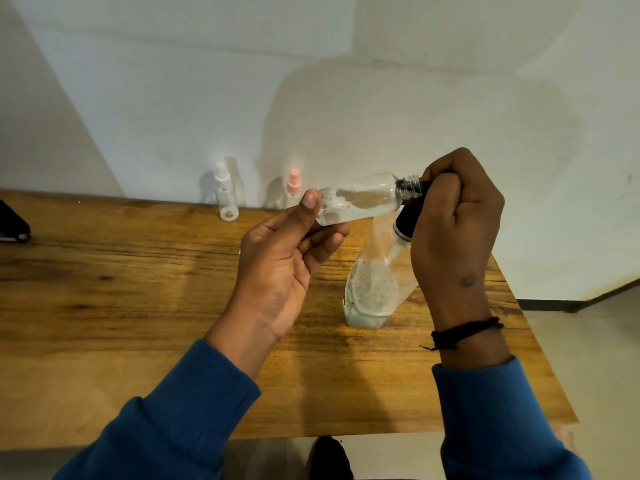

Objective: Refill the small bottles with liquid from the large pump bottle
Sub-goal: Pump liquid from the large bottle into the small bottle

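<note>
The left hand point(294, 244) pinches the base end of a small clear bottle point(360, 199) between thumb and curled fingers, palm turned up, holding it nearly level above the wooden table point(138, 306) with its uncapped threaded neck pointing right. The right hand point(457, 233) is curled into a fist round the black pump head point(408, 216) of the large pump bottle point(374, 292), knuckles up, a black cord bracelet point(464, 332) at the wrist. The small bottle's mouth sits right at the fist — whether the nozzle touches it cannot be told. The large bottle stands tilted on the table near its right edge, with pale liquid low inside. Both blue sleeves point(194, 410) reach in from the near edge. Two more small spray bottles — one white-capped point(227, 195), one pink-capped point(293, 188) — stand at the far edge against the wall, well apart from the hands.
</note>
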A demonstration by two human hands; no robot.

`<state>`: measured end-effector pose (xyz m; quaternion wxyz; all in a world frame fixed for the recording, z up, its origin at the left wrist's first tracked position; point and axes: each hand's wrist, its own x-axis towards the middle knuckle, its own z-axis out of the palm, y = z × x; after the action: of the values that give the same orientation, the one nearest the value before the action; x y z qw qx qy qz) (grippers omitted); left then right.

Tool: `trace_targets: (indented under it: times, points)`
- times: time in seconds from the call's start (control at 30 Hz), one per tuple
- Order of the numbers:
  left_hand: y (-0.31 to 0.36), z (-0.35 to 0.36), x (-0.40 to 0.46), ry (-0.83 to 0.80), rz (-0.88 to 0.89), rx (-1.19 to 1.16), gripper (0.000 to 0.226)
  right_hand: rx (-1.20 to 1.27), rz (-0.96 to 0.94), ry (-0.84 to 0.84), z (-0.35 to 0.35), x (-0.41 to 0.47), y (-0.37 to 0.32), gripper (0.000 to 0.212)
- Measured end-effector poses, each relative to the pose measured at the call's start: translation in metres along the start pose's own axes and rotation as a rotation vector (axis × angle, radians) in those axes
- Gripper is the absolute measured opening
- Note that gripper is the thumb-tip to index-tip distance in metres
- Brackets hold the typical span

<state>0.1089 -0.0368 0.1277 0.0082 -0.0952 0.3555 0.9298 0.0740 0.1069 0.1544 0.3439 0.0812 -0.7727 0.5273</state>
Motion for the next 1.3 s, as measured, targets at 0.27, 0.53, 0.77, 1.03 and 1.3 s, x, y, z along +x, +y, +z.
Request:
trace_targets:
  times: [0.27,0.53,0.77,1.03,1.3]
  points:
    - [0.0,0.0003,-0.0002,0.007,-0.002,-0.002,0.034,0.027,0.019,0.031,0.0033,-0.0039,0.0001,0.026]
    - [-0.0004,0.0006,0.0003,0.0,0.004,-0.003,0.036,-0.037,-0.01,0.002,-0.0001,0.0017,-0.0013,0.023]
    - [-0.001,-0.0002,-0.0001,0.005,-0.003,0.006,0.032,-0.036,0.012,-0.015,-0.0013,0.0014,0.0002,0.023]
    - [0.0002,0.0004,0.0006,0.006,-0.002,-0.003,0.036,0.009,0.011,0.026,0.0024,-0.0025,-0.0015,0.027]
    - [0.0007,0.0013,0.0003,-0.004,0.001,0.002,0.035,0.008,-0.003,0.03,0.0017,-0.0005,-0.0026,0.026]
